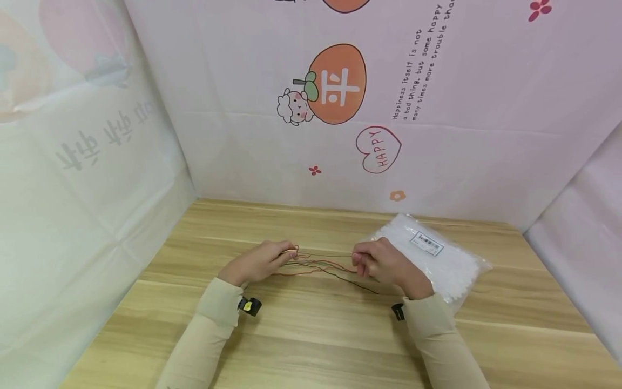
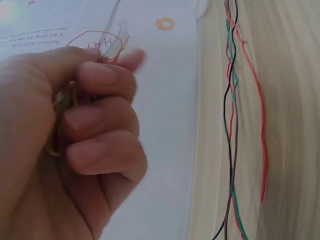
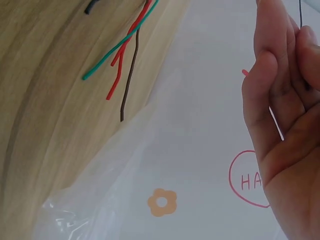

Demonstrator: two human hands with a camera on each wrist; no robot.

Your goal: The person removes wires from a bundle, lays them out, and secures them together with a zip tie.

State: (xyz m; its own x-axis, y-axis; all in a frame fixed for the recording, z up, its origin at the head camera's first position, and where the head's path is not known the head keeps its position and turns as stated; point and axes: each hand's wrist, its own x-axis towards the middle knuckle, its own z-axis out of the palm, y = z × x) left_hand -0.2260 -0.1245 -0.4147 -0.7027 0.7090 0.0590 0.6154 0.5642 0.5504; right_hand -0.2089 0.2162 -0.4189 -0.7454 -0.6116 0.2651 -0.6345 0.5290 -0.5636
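A thin dark wire (image 1: 325, 255) runs almost straight between the two hands, above the table. My left hand (image 1: 262, 262) has its fingers curled round a bunched yellowish strand, partly hidden in the palm, and grips the wire's left end. Thumb and fingertips of my right hand (image 1: 384, 265) pinch the other end, where the dark wire (image 3: 300, 12) enters the grip. Below the hands lie several loose wires: a red wire (image 2: 263, 120), a black wire (image 2: 226, 115), a green wire (image 3: 107, 59) and a brown wire (image 3: 131, 82). Their cut ends show in the right wrist view.
A clear plastic bag (image 1: 457, 275) of white contents, with a barcode label (image 1: 426, 243), lies on the wooden table (image 1: 311, 346) behind and beside the right hand. Printed cloth (image 1: 272, 162) hangs at the back and both sides.
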